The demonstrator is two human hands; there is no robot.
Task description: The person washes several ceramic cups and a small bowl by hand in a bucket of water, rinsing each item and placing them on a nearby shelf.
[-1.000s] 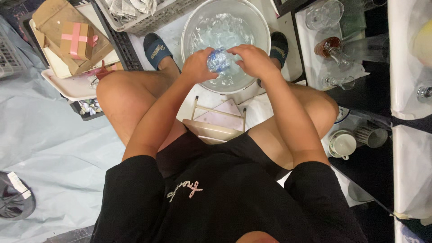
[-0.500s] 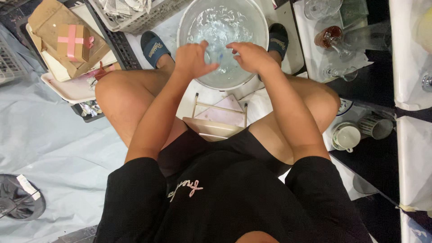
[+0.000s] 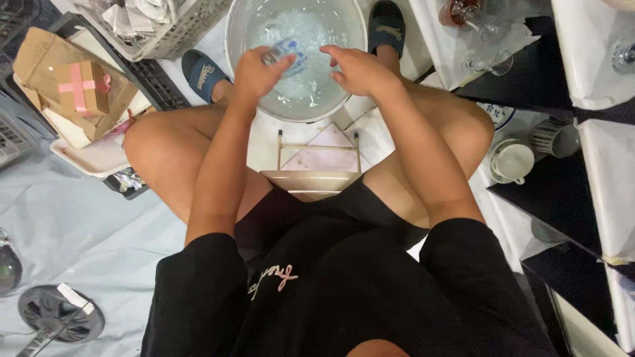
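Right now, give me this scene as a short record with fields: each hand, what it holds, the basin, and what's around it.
left hand: over the basin, gripping a small blue and white object; what it is cannot be told
right hand: over the basin rim, holding nothing visible
basin: round, pale, holding foamy water, on the floor between the slippers
stool: small, wooden, under the seated person
left of basin: white basket, brown box with pink tape
right of basin: white cup, stemmed glass

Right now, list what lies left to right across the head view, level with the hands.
Cardboard box → left slipper → left hand → right hand → wine glass
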